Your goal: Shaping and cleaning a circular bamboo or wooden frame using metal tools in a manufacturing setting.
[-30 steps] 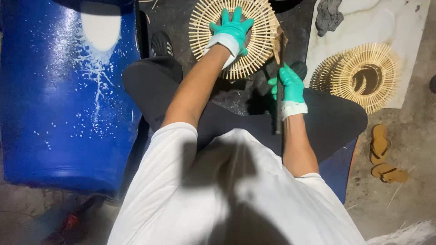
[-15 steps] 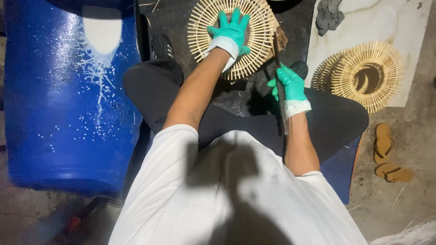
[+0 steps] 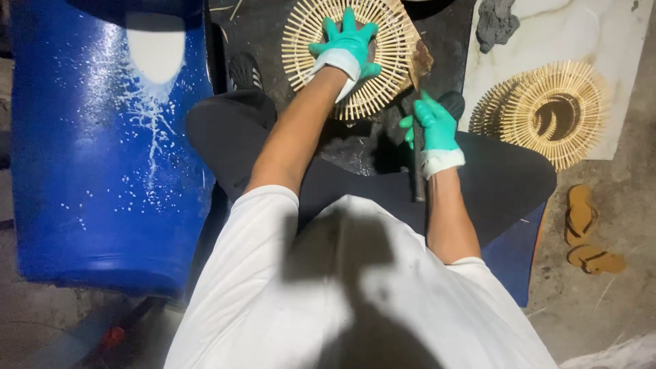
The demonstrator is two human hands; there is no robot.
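Here left hand (image 3: 347, 42) flat on bamboo disc (image 3: 307, 41); right hand (image 3: 432, 126) clasps brush (image 3: 417, 82) at rim.

Left hand (image 3: 347, 42) gloved, fingers spread flat, arm extended forward. Right hand (image 3: 432, 126) gloved, grip closed, elbow bent.

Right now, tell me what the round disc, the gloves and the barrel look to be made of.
Disc: thin pale-tan splints fanned radially, probably bamboo or rattan, unfinished matte.
Gloves, on the left hand and right hand: smooth teal rubber, likely nitrile or latex.
Barrel: glossy blue moulded plastic, splashed white.
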